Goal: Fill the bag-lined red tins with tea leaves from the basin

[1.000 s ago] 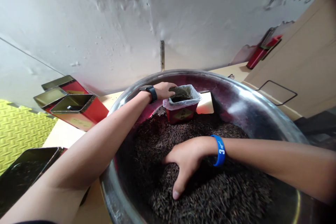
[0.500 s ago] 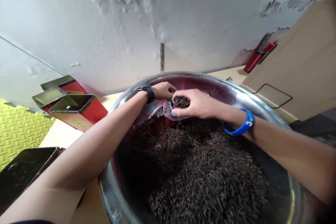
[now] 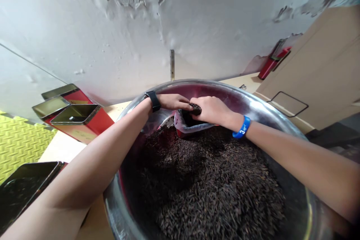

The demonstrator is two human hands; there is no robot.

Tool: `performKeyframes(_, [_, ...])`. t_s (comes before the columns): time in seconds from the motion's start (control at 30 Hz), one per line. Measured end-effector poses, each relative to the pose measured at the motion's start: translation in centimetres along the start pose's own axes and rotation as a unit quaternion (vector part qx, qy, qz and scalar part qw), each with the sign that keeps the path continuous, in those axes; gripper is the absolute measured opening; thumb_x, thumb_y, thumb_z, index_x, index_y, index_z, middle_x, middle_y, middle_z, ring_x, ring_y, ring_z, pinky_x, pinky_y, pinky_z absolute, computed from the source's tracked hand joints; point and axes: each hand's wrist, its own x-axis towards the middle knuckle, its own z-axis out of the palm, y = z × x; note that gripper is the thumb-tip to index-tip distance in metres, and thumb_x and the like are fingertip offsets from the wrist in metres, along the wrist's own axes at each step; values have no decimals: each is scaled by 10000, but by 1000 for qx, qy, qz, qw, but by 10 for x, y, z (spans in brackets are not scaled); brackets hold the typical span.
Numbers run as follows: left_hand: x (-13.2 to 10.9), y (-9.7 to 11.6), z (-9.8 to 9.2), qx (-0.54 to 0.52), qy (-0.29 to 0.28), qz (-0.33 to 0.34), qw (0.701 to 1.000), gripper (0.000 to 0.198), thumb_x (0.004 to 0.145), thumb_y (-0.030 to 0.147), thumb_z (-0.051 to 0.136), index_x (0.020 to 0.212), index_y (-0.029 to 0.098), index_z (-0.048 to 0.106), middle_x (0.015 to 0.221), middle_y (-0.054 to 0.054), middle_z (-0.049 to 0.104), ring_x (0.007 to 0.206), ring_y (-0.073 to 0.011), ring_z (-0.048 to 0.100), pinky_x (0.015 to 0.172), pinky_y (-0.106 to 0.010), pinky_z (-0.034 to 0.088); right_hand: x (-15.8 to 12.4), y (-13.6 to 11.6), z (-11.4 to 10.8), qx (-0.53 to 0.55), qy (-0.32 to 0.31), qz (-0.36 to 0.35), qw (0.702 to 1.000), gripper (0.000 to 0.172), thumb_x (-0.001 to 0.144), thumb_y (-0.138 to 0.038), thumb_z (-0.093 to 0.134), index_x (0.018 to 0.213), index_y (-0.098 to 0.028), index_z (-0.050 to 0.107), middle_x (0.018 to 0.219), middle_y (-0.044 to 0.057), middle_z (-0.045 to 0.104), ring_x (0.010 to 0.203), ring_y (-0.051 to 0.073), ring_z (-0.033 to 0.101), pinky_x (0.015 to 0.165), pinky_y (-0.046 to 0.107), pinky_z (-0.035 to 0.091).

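Note:
A large metal basin (image 3: pixel 114 210) holds a heap of dark loose tea leaves (image 3: pixel 225 187). Half sunk at its far side is a red tin (image 3: pixel 182 133) with a clear plastic bag (image 3: pixel 194 129) lining its mouth. Above that mouth my right hand (image 3: pixel 212 110), wearing a blue wristband, is closed round a clump of tea leaves (image 3: pixel 196 109). My left hand (image 3: pixel 173 102), with a dark watch, reaches over the tin's far left edge. Its fingers are stretched out, and the tips meet the clump beside my right fingers.
Several open red tins (image 3: pixel 95 123) stand left of the basin on a pale tabletop (image 3: pixel 63 150). Another open tin (image 3: pixel 25 180) is at the lower left. A cardboard box (image 3: pixel 323 63) and a red tin (image 3: pixel 271 65) are at the right. Behind is a peeling wall (image 3: pixel 197 18).
My right hand has turned over, bringing the clump down toward the tin's mouth. My left fingers have straightened out toward it. More of the bag-lined opening shows.

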Motion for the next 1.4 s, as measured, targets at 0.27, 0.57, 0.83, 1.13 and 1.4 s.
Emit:
performKeyframes(0.27, [9,2,13,34,62,-8,997,480,754,506,470,1062,153,570,1054,-53,621,896,-166,535,751,-227,366,-2,-2,5,-17,5,-2,1000,333,736,-424,500,986,-211,557,866,62,635,697,181,554,532,281,270])
performKeyframes(0.57, [9,4,14,51,75,-12,996,502,760,522,463,1057,129,561,1017,-69,617,845,-163,535,735,-245,383,-2,-1,7,-29,1,4,1000,355,744,-455,483,990,-210,556,870,58,636,683,183,559,521,279,266])
performKeyframes(0.83, [9,5,15,48,75,-20,996,464,749,501,476,1038,149,563,1007,-55,625,840,-157,538,722,-236,376,-3,-2,8,-30,4,7,1000,383,732,-449,484,1030,-216,545,886,61,631,679,180,552,521,281,260])
performKeyframes(1.13, [10,5,17,60,86,-21,994,477,748,545,471,1003,153,562,969,-52,625,808,-154,537,692,-240,378,-3,-3,9,-31,9,5,999,386,737,-459,463,1022,-212,546,887,63,633,674,186,552,506,286,246])
performKeyframes(1.4, [10,10,19,65,93,-22,993,473,742,556,476,975,153,559,932,-49,625,781,-147,534,648,-231,367,-6,-4,5,-21,9,-3,1000,371,738,-405,496,1054,-217,547,882,59,632,664,176,550,516,289,260])
